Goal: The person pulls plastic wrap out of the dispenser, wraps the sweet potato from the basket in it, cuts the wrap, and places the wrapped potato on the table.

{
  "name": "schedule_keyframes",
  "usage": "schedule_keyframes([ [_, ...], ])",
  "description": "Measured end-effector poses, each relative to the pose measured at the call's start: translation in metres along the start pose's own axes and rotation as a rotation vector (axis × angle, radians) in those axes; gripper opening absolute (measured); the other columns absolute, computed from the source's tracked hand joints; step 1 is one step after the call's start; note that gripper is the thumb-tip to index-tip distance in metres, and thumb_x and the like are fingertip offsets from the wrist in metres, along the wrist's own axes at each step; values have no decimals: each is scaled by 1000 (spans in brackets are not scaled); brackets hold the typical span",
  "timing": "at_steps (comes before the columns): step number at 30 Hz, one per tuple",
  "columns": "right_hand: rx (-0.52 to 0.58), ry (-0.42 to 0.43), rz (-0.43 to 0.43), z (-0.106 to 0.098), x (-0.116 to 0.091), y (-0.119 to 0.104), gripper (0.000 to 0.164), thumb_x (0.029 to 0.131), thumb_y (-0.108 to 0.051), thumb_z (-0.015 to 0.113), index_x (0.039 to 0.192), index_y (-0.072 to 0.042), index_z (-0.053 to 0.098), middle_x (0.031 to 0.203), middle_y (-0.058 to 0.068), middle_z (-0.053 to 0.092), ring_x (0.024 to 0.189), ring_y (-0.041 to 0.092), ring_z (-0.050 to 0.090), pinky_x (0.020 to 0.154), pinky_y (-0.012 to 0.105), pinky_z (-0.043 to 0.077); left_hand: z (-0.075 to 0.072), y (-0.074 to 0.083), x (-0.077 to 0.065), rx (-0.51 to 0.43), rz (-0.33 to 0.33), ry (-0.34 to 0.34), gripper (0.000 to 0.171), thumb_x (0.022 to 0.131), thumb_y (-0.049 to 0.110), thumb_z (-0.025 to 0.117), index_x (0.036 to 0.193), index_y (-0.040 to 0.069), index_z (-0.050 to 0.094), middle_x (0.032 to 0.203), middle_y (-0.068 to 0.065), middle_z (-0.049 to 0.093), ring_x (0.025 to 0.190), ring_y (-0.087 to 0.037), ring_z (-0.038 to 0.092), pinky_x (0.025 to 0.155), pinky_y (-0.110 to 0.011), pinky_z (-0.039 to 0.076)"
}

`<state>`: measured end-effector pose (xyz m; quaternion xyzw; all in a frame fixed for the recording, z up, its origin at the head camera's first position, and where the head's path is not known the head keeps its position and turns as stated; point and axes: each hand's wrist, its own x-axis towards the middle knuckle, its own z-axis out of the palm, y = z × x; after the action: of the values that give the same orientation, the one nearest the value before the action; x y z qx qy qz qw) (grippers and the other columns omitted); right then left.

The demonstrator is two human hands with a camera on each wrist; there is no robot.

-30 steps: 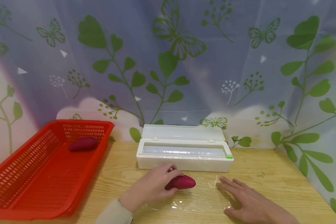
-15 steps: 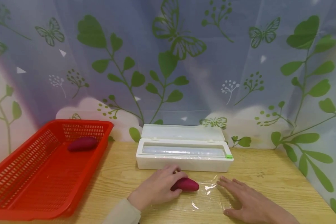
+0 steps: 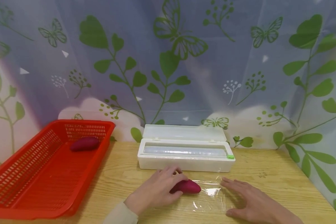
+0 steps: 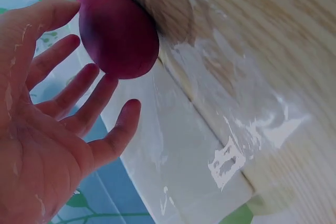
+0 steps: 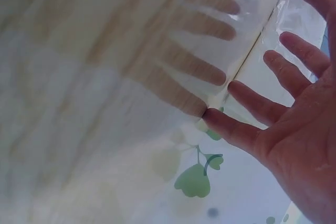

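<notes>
My left hand [image 3: 158, 189] holds a purple sweet potato [image 3: 189, 187] between thumb and fingers, on a sheet of clear plastic wrap [image 3: 205, 199] spread over the table. In the left wrist view, the sweet potato's rounded end [image 4: 121, 40] shows beside the thumb and fingertips. My right hand [image 3: 254, 200] rests at the wrap's right edge, its fingers extended and spread, thumb apart. Seen from the right wrist, those straight fingers [image 5: 257, 103] touch the tabletop. Just behind, a white wrap dispenser [image 3: 184, 163] has its lid raised and a roll of film inside.
At the left stands a red plastic basket [image 3: 70, 203] with another purple sweet potato [image 3: 85, 143] lying near its far end. A green slider [image 3: 230, 156] sits at the dispenser's right end. The wooden table [image 3: 266, 180] ends against a leaf-patterned curtain [image 3: 207, 77].
My left hand has shifted the sweet potato a little to the right and slightly nearer me over the wrap. The right hand stays in nearly the same place.
</notes>
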<state>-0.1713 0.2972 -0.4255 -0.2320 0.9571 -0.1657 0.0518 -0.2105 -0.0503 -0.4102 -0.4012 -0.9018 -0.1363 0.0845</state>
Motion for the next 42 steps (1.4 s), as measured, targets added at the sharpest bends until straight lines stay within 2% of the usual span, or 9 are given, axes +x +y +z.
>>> schedule_keyframes([
  [7,16,2,22,-1,-3,2,88,83,-74,64,154,-25,46,154,3,54,135,34,55,101,61,49,-16,1,-16,-4,-5,30,14,93,28,72,107,26,71,107,6,60,96,-9,55,84,-25,51],
  [11,21,2,30,-2,-3,4,83,86,-71,64,152,-25,49,151,4,56,133,34,57,99,60,51,-27,-1,-28,-71,-43,-104,6,88,24,74,94,24,71,88,10,58,76,-3,49,70,-18,46],
  [17,-31,190,-80,1,-3,7,54,89,-55,73,135,-29,65,138,-5,67,120,25,67,93,42,58,-36,-8,-52,-200,-235,-334,17,79,18,75,91,28,70,88,13,57,74,-2,49,69,-22,47],
  [21,9,331,-165,3,0,12,39,85,-36,83,122,-27,72,126,-2,74,113,12,70,83,33,61,-37,-16,-64,-237,-334,-394,21,77,14,76,90,29,69,87,14,56,75,-4,50,71,-23,48],
  [26,98,435,-246,1,4,14,31,80,-15,87,108,-21,76,111,0,77,104,-2,68,68,27,61,-37,-26,-72,-284,-381,-409,19,81,11,74,90,27,70,85,14,57,75,-5,51,71,-22,49],
  [29,170,370,-298,0,5,13,25,81,-13,85,103,-22,75,100,-6,76,92,-4,67,63,22,55,-36,-29,-73,-296,-379,-405,16,85,13,73,92,27,72,86,14,58,76,-5,51,72,-23,50],
  [33,294,75,-309,-2,6,8,13,89,-23,80,100,-25,74,97,-12,73,88,-4,63,67,21,50,-33,-31,-73,-267,-340,-376,12,89,13,71,90,25,72,84,14,58,75,-3,50,72,-22,50],
  [36,278,-108,-244,-4,8,4,11,90,-33,78,99,-29,74,102,-18,69,92,-6,57,77,21,50,-32,-32,-74,-245,-307,-344,12,91,13,71,87,24,71,81,15,57,73,-3,49,70,-21,49],
  [42,153,-141,-251,-4,10,0,7,88,-28,79,93,-29,75,101,-21,63,90,-8,54,77,23,53,-28,-35,-75,-246,-281,-298,14,92,14,69,83,24,66,76,15,53,70,-2,48,67,-20,45],
])
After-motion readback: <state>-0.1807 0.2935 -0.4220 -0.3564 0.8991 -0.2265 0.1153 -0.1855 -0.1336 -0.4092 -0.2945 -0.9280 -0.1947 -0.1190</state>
